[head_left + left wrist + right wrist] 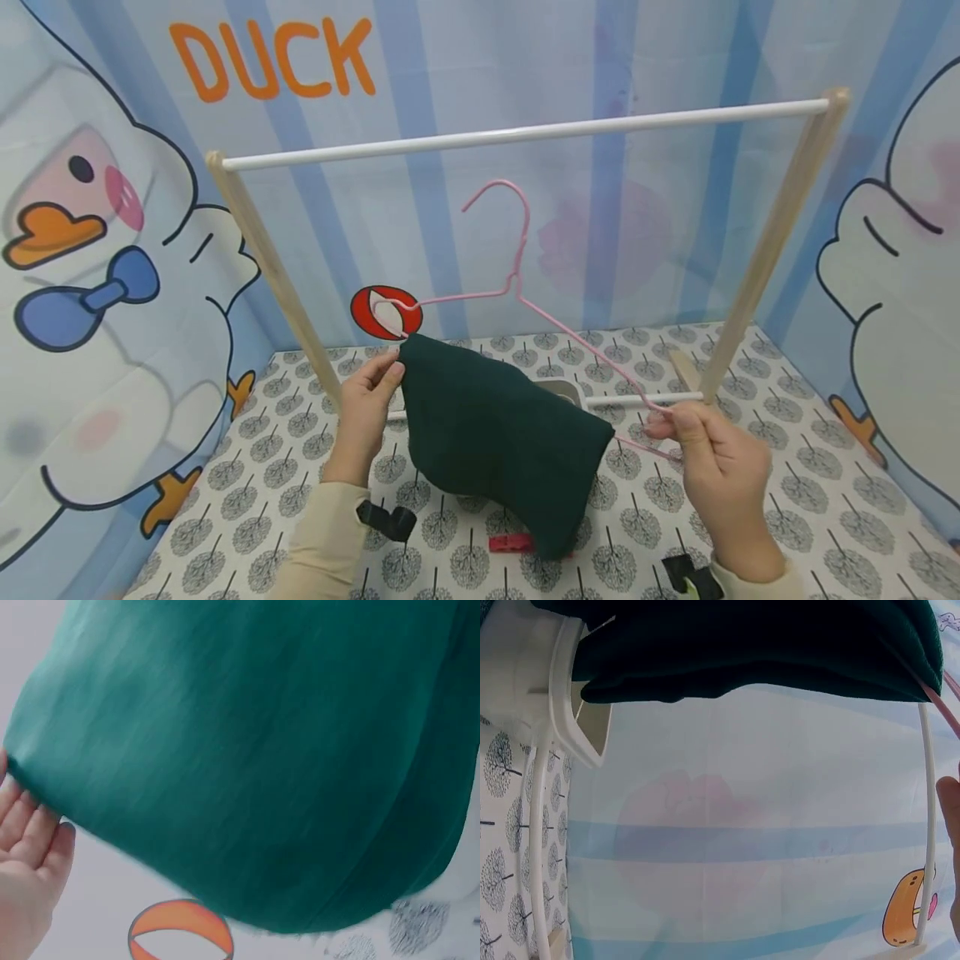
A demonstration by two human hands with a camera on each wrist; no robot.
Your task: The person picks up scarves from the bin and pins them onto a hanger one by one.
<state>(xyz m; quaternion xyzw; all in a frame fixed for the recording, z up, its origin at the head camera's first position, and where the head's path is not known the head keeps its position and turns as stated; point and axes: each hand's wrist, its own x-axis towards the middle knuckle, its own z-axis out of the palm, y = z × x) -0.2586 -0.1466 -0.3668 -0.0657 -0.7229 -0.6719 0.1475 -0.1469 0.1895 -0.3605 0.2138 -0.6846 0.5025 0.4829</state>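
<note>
A dark green cloth (502, 433) hangs folded over the lower bar of a pink wire hanger (517, 279), the hook pointing up. My left hand (363, 408) pinches the cloth's upper left corner between thumb and fingers. In the left wrist view, the fingers (34, 840) lie along the edge of the green cloth (225, 750). My right hand (720, 471) grips the hanger's right end, beyond the cloth. Only a sliver of that hand (951, 825) shows in the right wrist view, beside the pink wire (941, 709).
A rack with a white top rail (525, 133) and wooden posts stands behind the hanger. Partly hidden by the cloth is a pale container (562, 682). A red object (510, 543) lies under the cloth's lower end on the tree-print tablecloth (300, 500). A duck-print curtain (465, 50) surrounds the table.
</note>
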